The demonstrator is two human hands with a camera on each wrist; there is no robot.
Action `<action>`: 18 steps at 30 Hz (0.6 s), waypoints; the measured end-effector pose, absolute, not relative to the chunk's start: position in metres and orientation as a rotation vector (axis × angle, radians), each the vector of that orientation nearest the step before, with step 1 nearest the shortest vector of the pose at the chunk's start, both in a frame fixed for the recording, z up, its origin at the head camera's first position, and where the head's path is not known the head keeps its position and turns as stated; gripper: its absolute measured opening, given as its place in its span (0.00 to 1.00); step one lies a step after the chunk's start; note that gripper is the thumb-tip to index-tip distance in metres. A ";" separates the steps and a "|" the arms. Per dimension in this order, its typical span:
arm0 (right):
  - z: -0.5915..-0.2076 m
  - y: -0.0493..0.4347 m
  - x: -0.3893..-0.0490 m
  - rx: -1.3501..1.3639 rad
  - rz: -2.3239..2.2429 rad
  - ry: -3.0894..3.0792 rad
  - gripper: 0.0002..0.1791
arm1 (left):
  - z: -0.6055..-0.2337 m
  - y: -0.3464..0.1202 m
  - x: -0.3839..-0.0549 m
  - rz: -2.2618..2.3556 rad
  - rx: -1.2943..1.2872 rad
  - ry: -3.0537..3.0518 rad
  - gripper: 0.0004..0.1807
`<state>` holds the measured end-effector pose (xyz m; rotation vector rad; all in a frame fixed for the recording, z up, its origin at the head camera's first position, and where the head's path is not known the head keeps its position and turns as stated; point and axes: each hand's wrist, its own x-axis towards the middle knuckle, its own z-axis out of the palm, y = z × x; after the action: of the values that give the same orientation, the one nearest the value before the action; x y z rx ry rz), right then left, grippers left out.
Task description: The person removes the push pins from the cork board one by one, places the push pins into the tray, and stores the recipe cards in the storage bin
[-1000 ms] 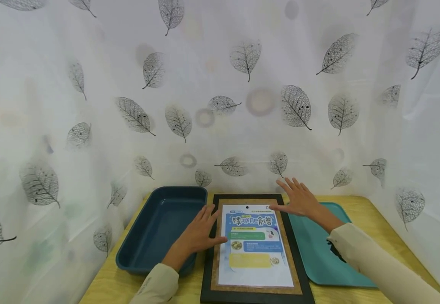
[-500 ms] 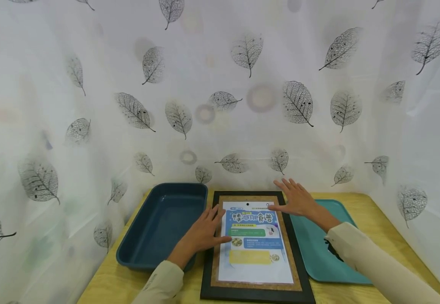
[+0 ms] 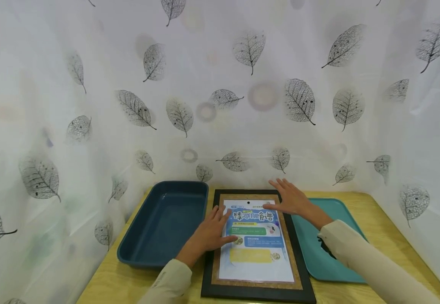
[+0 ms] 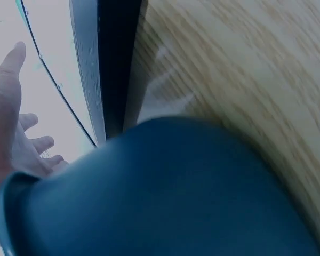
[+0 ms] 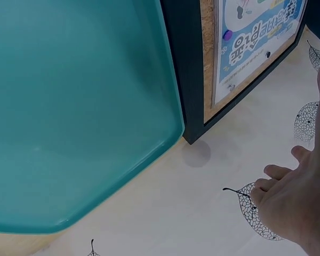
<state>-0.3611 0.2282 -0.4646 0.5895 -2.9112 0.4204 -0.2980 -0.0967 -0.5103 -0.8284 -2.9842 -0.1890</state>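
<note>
A black-framed cork board (image 3: 258, 293) lies on the table, with a printed poster (image 3: 255, 273) on it. A purple pushpin (image 5: 228, 35) and a black pushpin (image 5: 268, 54) show on the poster in the right wrist view. My left hand (image 3: 209, 233) spreads its fingers over the board's left side, thumb overlapping the poster. Over the upper right corner hovers my right hand (image 3: 291, 198), fingers spread and thumb pointing left. Neither hand holds anything. In the left wrist view, the left hand (image 4: 5, 101) is partly hidden by the blue tub's wall.
Left of the board stands a deep dark-blue tub (image 3: 122, 255). A teal tray (image 3: 328, 253) lies on its right, partly under the right forearm. All sit on a wooden table (image 3: 107, 278), enclosed by a white leaf-print curtain (image 3: 220, 135).
My left hand has shifted right, further over the poster. The right hand has drifted slightly left, so the hands are closer together. The head view has tilted down a little.
</note>
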 end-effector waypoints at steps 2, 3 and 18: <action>-0.466 0.226 -0.362 0.592 0.421 -2.920 0.60 | -0.512 -0.093 -0.298 -0.169 -0.814 -2.985 0.51; -0.467 0.225 -0.363 0.590 0.421 -2.927 0.60 | -0.513 -0.092 -0.298 -0.162 -0.807 -2.985 0.51; -0.482 0.215 -0.372 0.563 0.482 -2.981 0.56 | -0.520 -0.078 -0.296 -0.235 -0.752 -3.079 0.49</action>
<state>-0.3720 0.2148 -0.4819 0.5634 -2.9811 0.4825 -0.2964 -0.0785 -0.5196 -0.7519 -3.0792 -0.2354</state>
